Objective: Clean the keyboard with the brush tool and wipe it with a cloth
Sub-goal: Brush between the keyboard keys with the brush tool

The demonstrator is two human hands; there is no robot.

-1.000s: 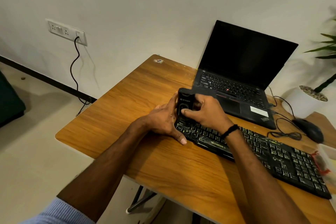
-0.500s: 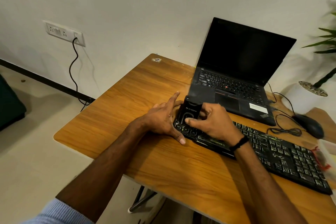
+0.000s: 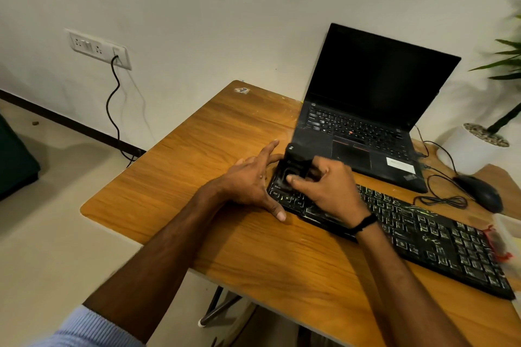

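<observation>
My right hand [image 3: 329,191] pinches the blocky, glossy black brush tool [image 3: 294,170], thumb on its face, over the left end of the black keyboard [image 3: 423,231]. My left hand [image 3: 248,183], which cupped the tool a second ago, now lies with fingers spread straight beside that end, on the grained wooden table [image 3: 183,177].

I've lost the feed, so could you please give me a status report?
Right hand grips brush tool on keyboard, left end. Left hand open against its edge. Keys ahead clear.

Head-worn camera looks down and forward; table [image 3: 214,149] close below.
</observation>
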